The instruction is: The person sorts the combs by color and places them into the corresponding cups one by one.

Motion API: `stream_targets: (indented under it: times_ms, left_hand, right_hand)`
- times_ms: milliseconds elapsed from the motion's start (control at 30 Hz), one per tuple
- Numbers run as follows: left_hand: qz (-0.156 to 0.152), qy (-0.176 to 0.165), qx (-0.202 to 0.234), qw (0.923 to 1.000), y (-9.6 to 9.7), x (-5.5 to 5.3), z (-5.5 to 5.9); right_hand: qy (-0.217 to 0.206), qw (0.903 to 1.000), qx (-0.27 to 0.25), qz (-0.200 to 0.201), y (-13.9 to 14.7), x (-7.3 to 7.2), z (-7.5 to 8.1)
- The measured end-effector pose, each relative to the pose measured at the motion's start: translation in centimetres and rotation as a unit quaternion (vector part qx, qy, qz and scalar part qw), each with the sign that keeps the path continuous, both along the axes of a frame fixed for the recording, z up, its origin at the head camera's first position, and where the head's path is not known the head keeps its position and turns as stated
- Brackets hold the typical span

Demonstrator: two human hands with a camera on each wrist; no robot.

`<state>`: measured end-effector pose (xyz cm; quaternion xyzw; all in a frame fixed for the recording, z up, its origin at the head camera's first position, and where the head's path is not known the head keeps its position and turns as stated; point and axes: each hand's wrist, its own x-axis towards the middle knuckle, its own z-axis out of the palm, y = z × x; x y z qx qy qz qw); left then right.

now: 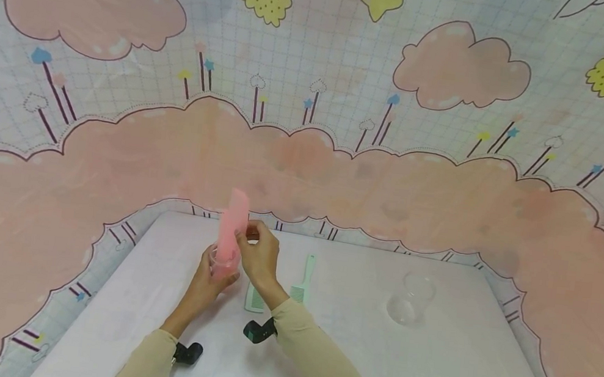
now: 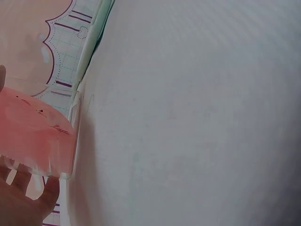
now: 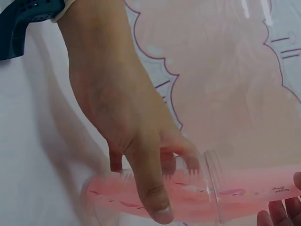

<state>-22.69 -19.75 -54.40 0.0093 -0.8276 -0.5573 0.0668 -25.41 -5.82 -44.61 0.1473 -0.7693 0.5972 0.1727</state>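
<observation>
My left hand (image 1: pixel 209 280) grips a clear plastic jar (image 2: pixel 76 136) with its fingers wrapped around the side, raised over the left part of the table. A pink comb (image 1: pixel 234 218) stands tilted in the jar, its upper part rising out of the rim. In the right wrist view, the pink comb (image 3: pixel 235 193) shows small printed marks and some teeth beside the fingers. With thumb and fingers, my right hand (image 1: pixel 262 255) pinches this comb just above the rim. The left fingers (image 2: pixel 47 193) lie along the jar's wall in the left wrist view.
Two mint-green combs lie on the white table (image 1: pixel 340 352): one comb (image 1: pixel 308 272) with a handle, another comb (image 1: pixel 255 299) partly behind the right forearm. A clear round container (image 1: pixel 402 311) stands at the right. Patterned cloth (image 1: pixel 335 186) rises behind the table's far edge.
</observation>
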Motion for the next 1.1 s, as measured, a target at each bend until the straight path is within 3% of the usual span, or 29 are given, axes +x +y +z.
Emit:
stream_targets:
  times_ms: [700, 1100]
  left_hand:
    - [-0.004, 0.027, 0.006, 0.9996, -0.1, 0.0, 0.0]
    - [-0.011, 0.014, 0.007, 0.9998, -0.1, -0.2, -0.2]
  right_hand:
    - [-0.011, 0.9994, 0.032, 0.001, -0.2, 0.0, -1.3]
    - [0.001, 0.9990, 0.044, 0.010, -0.2, 0.2, -1.7]
